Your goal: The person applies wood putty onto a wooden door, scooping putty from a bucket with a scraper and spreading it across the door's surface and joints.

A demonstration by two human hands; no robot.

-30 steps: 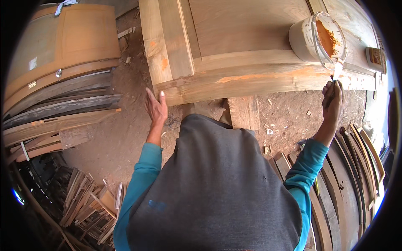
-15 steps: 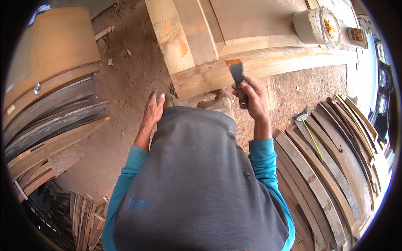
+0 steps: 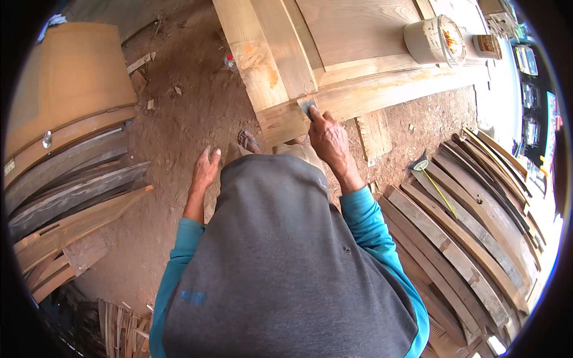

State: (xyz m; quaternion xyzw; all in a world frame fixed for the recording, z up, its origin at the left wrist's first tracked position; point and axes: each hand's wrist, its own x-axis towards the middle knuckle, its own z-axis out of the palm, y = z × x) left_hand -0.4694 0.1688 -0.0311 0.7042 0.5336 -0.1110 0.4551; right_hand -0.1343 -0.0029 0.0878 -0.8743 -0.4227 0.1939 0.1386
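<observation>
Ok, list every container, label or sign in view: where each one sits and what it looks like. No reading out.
Bucket: on the wooden door panel, upper right; round, off-white, orange-brown paste inside.
Small tin: right beside the bucket; brown label with pale markings.
Plastic bottle: on the dirt floor left of the panel; clear, red band.
Pale sticker: on a curved board, far left; small, rectangular.
No signs or screens clearly identifiable.

One wooden door frame [image 3: 334, 83] lies at twelve o'clock. On it, at one o'clock, stand two containers: one white bucket [image 3: 431, 40] and one small tin [image 3: 487, 46]. One putty knife [image 3: 307, 106] rests on the wood. Two hands show: left hand [image 3: 205, 170], right hand [image 3: 328, 138]. One sandalled foot [image 3: 248, 141] is visible.
</observation>
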